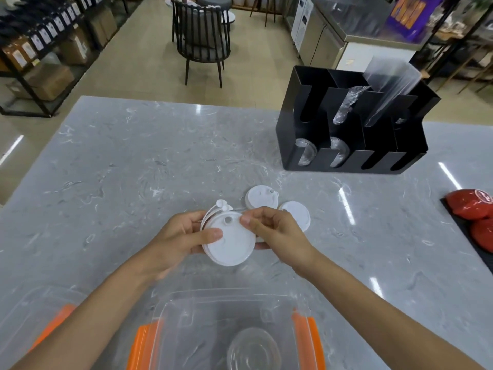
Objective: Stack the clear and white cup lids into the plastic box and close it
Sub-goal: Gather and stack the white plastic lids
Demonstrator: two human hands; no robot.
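Note:
Both hands hold a small stack of white cup lids [229, 243] above the grey marble counter. My left hand [184, 236] grips its left edge with the thumb on top. My right hand [274, 232] pinches the right edge. Two more white lids lie on the counter just beyond, one [261, 196] further back and one [297, 213] partly behind my right hand. The clear plastic box [226, 305] with orange latches [306, 340] stands open near me, between my forearms. Clear lids [253, 348] lie stacked inside it. The box's clear cover [34, 305] lies at the left, under my left forearm.
A black cup-and-lid organizer [354, 124] stands at the back right of the counter [133, 156], holding clear lids and plastic sleeves. Red lids [472, 209] sit on a dark tray at the right edge. A chair [202, 38] and shelves stand on the floor beyond.

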